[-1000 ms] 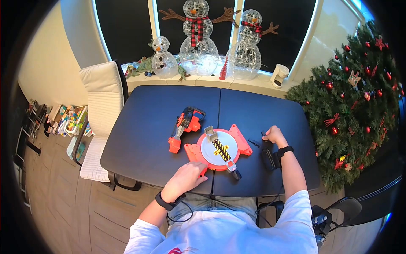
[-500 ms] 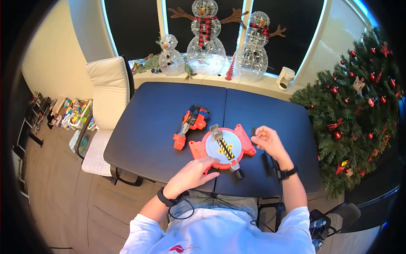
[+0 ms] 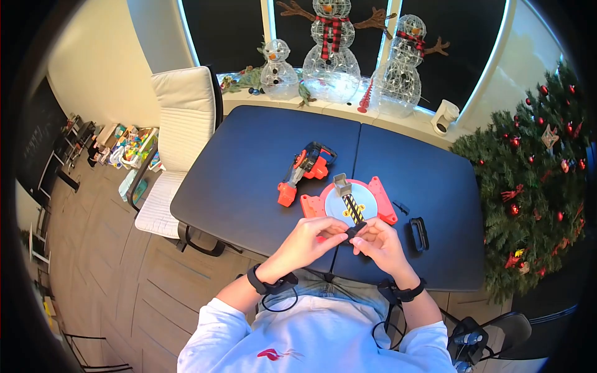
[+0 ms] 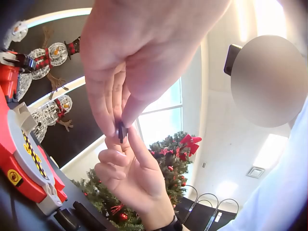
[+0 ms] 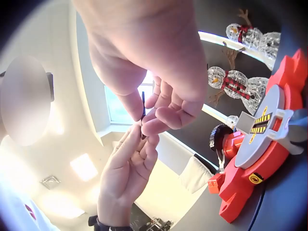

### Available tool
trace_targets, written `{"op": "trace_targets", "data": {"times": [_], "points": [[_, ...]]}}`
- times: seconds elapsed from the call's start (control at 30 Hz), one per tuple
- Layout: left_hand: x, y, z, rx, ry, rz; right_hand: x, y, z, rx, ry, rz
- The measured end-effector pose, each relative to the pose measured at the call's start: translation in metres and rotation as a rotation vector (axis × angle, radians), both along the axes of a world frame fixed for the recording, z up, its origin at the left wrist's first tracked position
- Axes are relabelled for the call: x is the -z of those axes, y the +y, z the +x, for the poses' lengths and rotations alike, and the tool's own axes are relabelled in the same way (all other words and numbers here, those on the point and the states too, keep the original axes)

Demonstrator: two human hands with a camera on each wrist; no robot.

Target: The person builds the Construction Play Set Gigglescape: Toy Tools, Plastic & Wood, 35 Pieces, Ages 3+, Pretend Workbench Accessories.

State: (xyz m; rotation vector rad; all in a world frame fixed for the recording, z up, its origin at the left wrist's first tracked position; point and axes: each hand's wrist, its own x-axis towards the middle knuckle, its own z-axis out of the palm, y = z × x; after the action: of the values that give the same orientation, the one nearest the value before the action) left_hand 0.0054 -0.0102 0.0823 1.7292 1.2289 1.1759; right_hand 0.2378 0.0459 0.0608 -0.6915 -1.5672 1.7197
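Observation:
Both hands meet above the near edge of the round toy base [image 3: 387, 205], which is red with a grey disc and a black-and-yellow striped strip. Between them is a small dark piece [image 4: 122, 132], seen as a thin dark edge [image 5: 143, 103] in the right wrist view. The left hand [image 3: 314, 241] pinches it between thumb and fingers from one side. From the other side the right hand [image 3: 380, 245] pinches it with thumb and forefinger. Fingers hide most of the piece.
A red and black toy saw [image 3: 306, 168] lies behind the base to the left. On the right of the dark table [image 3: 242, 168] are a black oblong part [image 3: 418, 234] and a small black piece [image 3: 401, 207]. A white chair [image 3: 185, 124] stands at the left.
The right hand has come leftward from the table's right side with a small dark piece and met the left hand, which has moved right and now pinches it too. The head view has shifted.

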Motion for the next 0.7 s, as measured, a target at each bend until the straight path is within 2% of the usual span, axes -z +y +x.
{"op": "trace_targets", "data": {"times": [0.07, 0.13, 0.2, 0.3, 0.43, 0.7], "points": [[-0.006, 0.005, -0.012, -0.036, 0.086, 0.021, -0.003, 0.002, 0.003, -0.007, -0.007, 0.04], [0.007, 0.024, -0.032, -0.144, 0.114, 0.101, 0.002, 0.003, 0.009, 0.064, 0.003, 0.051], [0.007, 0.044, -0.056, -0.206, 0.358, 0.213, 0.006, 0.003, 0.017, 0.094, -0.004, 0.05], [0.018, 0.069, -0.078, -0.203, 0.521, 0.232, 0.006, 0.0, 0.027, 0.106, -0.02, 0.053], [0.04, 0.087, -0.073, -0.13, 0.589, 0.162, 0.006, 0.002, 0.034, 0.11, -0.017, 0.108], [0.066, 0.107, -0.061, -0.079, 0.624, 0.173, -0.001, 0.003, 0.04, 0.154, -0.017, 0.208]]}}
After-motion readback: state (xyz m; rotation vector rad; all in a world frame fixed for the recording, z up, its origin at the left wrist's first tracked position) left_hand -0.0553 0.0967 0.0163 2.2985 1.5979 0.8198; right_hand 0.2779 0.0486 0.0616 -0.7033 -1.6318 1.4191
